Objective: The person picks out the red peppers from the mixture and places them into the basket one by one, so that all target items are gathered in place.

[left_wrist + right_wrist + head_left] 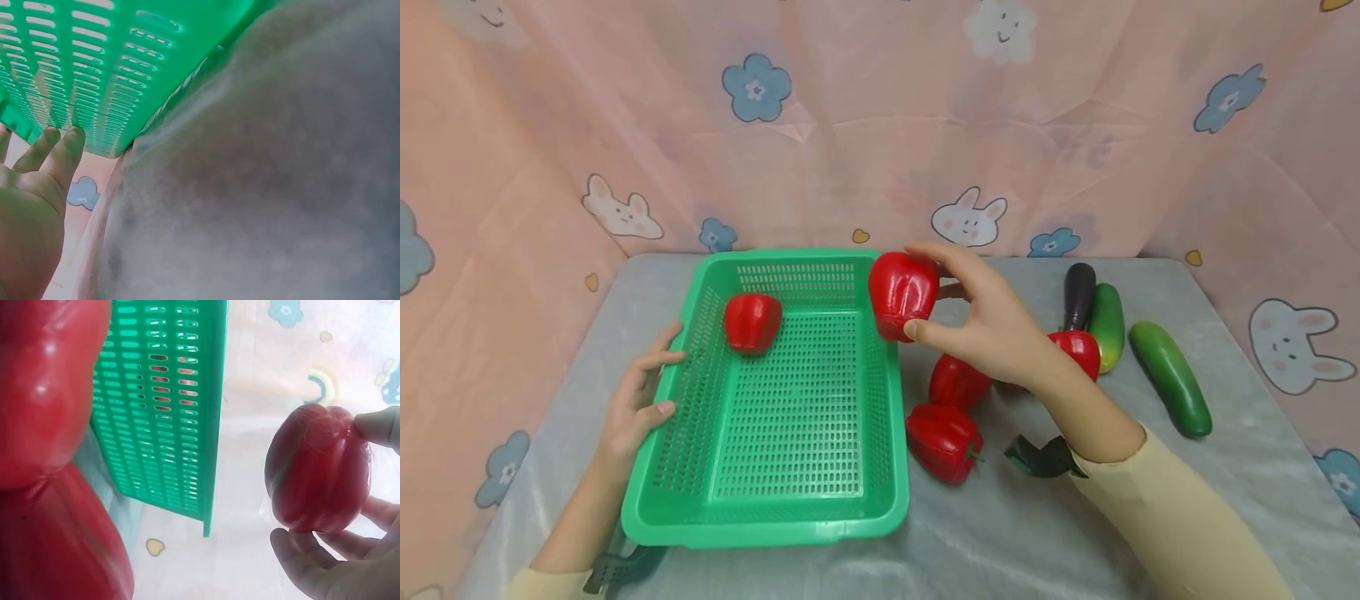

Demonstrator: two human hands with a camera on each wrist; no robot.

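Observation:
My right hand [992, 321] grips a red bell pepper [902, 292] between thumb and fingers, raised at the right rim of the green basket [767, 533]. In the right wrist view the same pepper [319, 469] shows beyond the basket's slotted wall [156, 425]. Another red bell pepper [752, 323] lies inside the basket near its back left corner. At the basket's left side, my left hand [631, 408] rests with fingertips and thumb at the rim. The left wrist view shows its fairly straight fingers [62, 156] against the outer wall.
Right of the basket lie two red bell peppers [946, 442] [958, 383]. Farther right, partly behind my forearm, is another red pepper [1078, 350], beside an eggplant [1079, 296] and a cucumber [1107, 325]. A second cucumber [1171, 379] lies near the table's right side. A pink patterned cloth [865, 167] hangs behind.

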